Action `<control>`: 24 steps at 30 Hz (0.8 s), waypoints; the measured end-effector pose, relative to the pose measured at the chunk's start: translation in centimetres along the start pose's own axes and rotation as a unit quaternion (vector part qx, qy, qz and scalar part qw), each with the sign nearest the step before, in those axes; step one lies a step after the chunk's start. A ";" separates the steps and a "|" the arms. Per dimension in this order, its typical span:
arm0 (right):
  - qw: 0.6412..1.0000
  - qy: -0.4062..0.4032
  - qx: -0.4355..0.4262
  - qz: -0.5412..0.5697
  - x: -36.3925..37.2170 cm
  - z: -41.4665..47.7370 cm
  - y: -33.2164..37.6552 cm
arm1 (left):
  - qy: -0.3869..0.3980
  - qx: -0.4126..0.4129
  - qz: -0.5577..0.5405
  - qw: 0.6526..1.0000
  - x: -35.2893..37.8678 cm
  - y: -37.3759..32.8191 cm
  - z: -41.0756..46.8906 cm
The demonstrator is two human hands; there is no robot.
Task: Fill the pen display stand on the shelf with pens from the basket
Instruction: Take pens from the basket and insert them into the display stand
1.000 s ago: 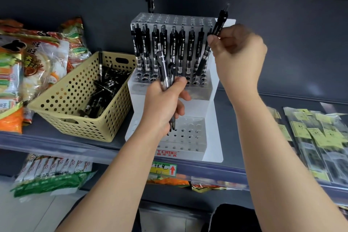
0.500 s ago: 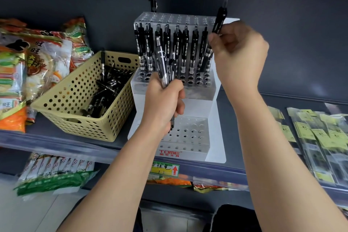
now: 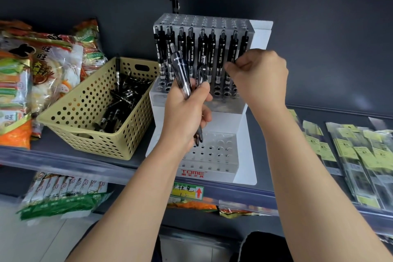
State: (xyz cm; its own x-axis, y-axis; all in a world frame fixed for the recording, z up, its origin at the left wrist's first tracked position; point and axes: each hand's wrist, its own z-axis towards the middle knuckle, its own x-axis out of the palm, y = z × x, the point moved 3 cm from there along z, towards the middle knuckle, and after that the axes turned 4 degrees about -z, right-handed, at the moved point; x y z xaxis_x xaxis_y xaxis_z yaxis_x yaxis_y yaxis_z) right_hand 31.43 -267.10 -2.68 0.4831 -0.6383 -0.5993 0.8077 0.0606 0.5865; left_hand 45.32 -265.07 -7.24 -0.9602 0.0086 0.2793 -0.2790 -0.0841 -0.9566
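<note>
- Head view: pen bundle is gripped upright in left hand, in front of display stand.
- Right hand is curled at rightmost racked pen; pinch cannot be confirmed.
- Basket of loose pens is seated just left of stand.

Red "TOME" on the pen display stand, red up-arrow on the shelf label, "旺" on a snack bag
</note>
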 end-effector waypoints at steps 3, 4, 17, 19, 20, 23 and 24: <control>1.000 0.011 0.000 -0.018 0.0 -0.1 0.0 | -0.005 0.004 -0.004 1.000 -0.1 0.0 0.1; 1.000 0.017 0.002 -0.019 0.0 -0.1 0.0 | -0.006 0.008 -0.004 1.000 -0.2 0.0 0.1; 0.899 0.334 0.025 0.281 -1.3 -0.8 0.8 | 0.086 0.009 -0.082 0.993 0.8 -0.4 -0.4; 0.896 0.316 0.025 0.312 -1.3 -0.7 0.7 | 0.104 -0.005 -0.081 0.991 0.9 -0.3 -0.4; 0.894 0.297 0.031 0.335 -1.4 -0.6 0.6 | 0.106 -0.015 -0.074 0.991 1.0 -0.2 -0.4; 0.891 0.247 0.050 0.377 -1.8 -0.2 0.4 | 0.090 -0.031 -0.052 0.994 1.1 0.4 -0.4; 0.894 0.254 0.047 0.366 -1.8 -0.2 0.3 | 0.082 -0.035 -0.056 0.994 1.1 0.5 -0.4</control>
State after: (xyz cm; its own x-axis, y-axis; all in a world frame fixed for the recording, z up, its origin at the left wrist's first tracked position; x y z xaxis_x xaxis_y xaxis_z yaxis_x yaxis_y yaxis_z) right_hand 30.86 -265.77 -1.48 0.9812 -0.0215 -0.1920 0.1915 0.2402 0.9516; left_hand 44.11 -264.74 -7.44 -0.9107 0.1777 0.3728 -0.3796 -0.0043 -0.9252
